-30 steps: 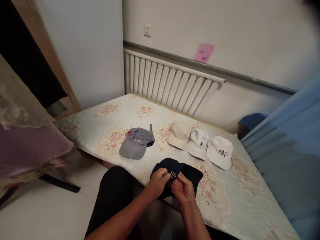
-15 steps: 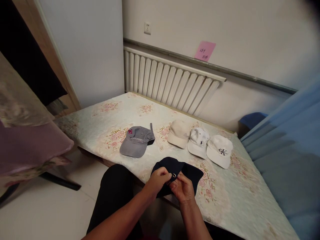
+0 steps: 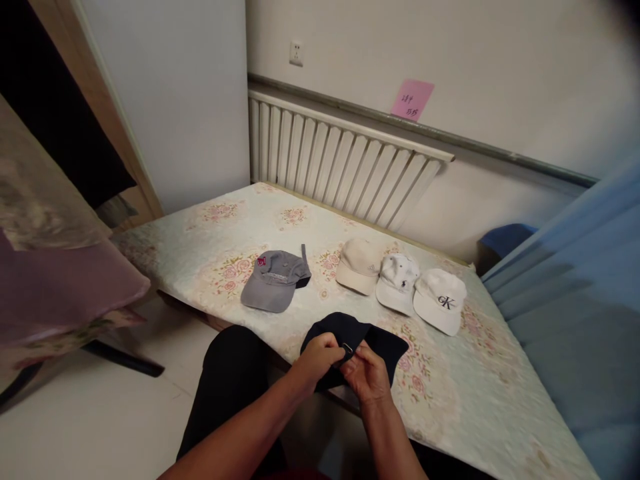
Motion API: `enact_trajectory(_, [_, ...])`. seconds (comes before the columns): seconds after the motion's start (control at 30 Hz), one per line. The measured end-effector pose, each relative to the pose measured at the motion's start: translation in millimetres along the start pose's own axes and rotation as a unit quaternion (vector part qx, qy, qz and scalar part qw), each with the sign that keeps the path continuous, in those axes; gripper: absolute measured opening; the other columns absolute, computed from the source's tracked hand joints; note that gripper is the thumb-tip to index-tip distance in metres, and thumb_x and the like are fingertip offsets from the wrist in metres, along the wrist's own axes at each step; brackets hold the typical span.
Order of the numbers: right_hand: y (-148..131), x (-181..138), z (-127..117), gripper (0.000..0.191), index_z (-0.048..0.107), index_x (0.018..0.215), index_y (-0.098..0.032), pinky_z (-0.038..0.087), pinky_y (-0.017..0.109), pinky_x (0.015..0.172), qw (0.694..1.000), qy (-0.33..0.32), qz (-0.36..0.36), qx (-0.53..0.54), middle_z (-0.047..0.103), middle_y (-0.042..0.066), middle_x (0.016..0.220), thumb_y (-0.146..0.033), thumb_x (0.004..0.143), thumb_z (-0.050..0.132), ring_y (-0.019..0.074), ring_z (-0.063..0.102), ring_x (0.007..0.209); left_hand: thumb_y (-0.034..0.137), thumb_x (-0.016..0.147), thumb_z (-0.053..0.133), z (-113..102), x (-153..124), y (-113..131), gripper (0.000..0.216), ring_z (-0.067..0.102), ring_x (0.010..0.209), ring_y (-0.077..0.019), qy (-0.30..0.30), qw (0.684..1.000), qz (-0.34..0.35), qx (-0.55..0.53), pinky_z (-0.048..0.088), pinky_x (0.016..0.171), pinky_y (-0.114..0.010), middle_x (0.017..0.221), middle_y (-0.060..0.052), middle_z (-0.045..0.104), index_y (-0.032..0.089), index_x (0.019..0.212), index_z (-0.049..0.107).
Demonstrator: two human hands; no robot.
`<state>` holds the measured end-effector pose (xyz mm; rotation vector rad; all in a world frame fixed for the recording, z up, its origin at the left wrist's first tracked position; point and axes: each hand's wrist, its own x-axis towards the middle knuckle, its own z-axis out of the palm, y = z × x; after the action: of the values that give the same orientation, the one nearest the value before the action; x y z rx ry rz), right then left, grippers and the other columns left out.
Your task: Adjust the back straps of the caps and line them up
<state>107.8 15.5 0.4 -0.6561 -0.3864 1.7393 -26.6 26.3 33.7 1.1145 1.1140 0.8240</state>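
A dark navy baseball cap [image 3: 336,325] is held between my two hands at the near edge of the bed, its brim pointing right. My left hand [image 3: 320,357] is closed, thumb and fingers pinching the cap beside a small metal buckle [image 3: 347,348] on its back strap. Just right of the buckle, my right hand [image 3: 369,375] grips the strap side with curled fingers, palm up. What lies between the right fingertips is partly hidden. To the left rests a grey cap [image 3: 273,283] with a red emblem, its strap standing up.
Behind the hands, a beige cap [image 3: 357,263], a white cap with a small dark logo [image 3: 397,283] and a white "CK" cap [image 3: 439,300] sit in a row on the floral bed cover [image 3: 480,407]. A radiator [image 3: 330,157] runs along the wall; a blue curtain [image 3: 575,300] hangs right.
Both hands stay on the navy cap in nearly the same place. The buckle has turned slightly between the fingers, and the view has shifted a little.
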Motion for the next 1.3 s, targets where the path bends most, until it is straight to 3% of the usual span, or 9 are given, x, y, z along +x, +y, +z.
enact_trajectory(0.57, [1.0, -3.4, 1.9, 0.015, 0.062, 0.079, -0.018, 0.039, 0.02, 0.042, 1.0, 0.009, -0.008, -0.029, 0.05, -0.006, 0.051, -0.012, 0.065, 0.063, 0.0069, 0.041, 0.042, 0.027, 0.061, 0.061, 0.7, 3.9, 1.5, 0.019, 0.046, 0.05, -0.0103, -0.031, 0.998, -0.04, -0.03, 0.031, 0.052, -0.024, 0.048, 0.005, 0.048, 0.018, 0.057, 0.045])
enact_trajectory(0.83, [0.1, -4.3, 3.5, 0.016, 0.063, 0.081, -0.018, 0.037, 0.019, 0.042, 1.0, 0.011, -0.015, -0.025, 0.054, -0.004, 0.056, -0.012, 0.067, 0.062, 0.0068, 0.042, 0.044, 0.034, 0.068, 0.06, -0.6, 1.4, -8.1, 0.021, 0.046, 0.054, -0.0105, -0.011, 1.0, 0.024, -0.001, 0.032, 0.055, -0.024, 0.053, 0.005, 0.05, 0.017, 0.063, 0.048])
enact_trajectory(1.03, [0.4, -4.3, 3.0, 0.016, 0.064, 0.083, -0.017, 0.035, 0.017, 0.042, 1.0, 0.008, -0.02, -0.018, 0.052, -0.005, 0.055, -0.012, 0.068, 0.062, 0.0058, 0.039, 0.044, 0.027, 0.066, 0.06, -3.7, 1.1, -12.0, 0.014, 0.047, 0.057, -0.0101, -0.054, 0.997, 0.037, -0.043, 0.034, 0.058, -0.024, 0.058, 0.004, 0.053, 0.016, 0.067, 0.05])
enact_trajectory(1.3, [0.1, -6.3, 5.0, 0.018, 0.063, 0.086, -0.018, 0.036, 0.017, 0.042, 0.999, 0.007, -0.021, -0.026, 0.055, -0.004, 0.058, -0.014, 0.069, 0.063, 0.0064, 0.044, 0.045, 0.027, 0.066, 0.059, 2.5, 7.1, -19.5, 0.014, 0.047, 0.054, -0.01, -0.011, 0.998, 0.043, -0.034, 0.034, 0.055, -0.024, 0.056, 0.005, 0.051, 0.017, 0.066, 0.049])
